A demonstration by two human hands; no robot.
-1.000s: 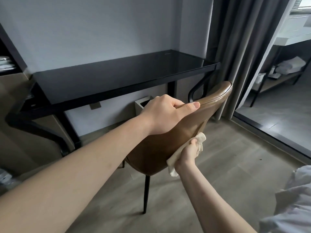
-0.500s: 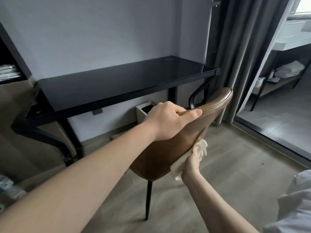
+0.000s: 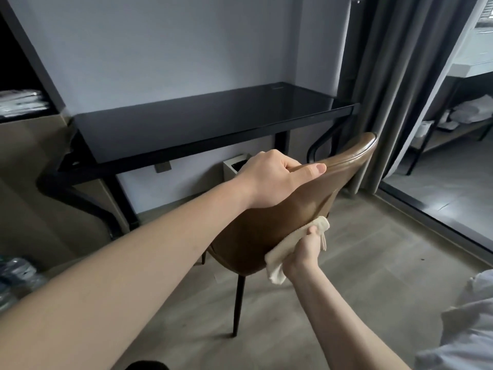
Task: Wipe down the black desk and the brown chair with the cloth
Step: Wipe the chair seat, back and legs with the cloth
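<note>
One brown chair (image 3: 269,231) stands on the floor before the one black worktop (image 3: 202,124). Left hand (image 3: 269,180) fingers curl over its top edge; right hand (image 3: 304,249) fingers clamp one cloth (image 3: 282,252) against its back. No writing legible.

The room is dim and cool-toned, with daylight entering from the upper right of the frame past the curtain (image 3: 378,84). The glossy desk (image 3: 213,121) shows a faint sheen. Straight lines bow toward the edges, and the lower left corner is soft.
</note>
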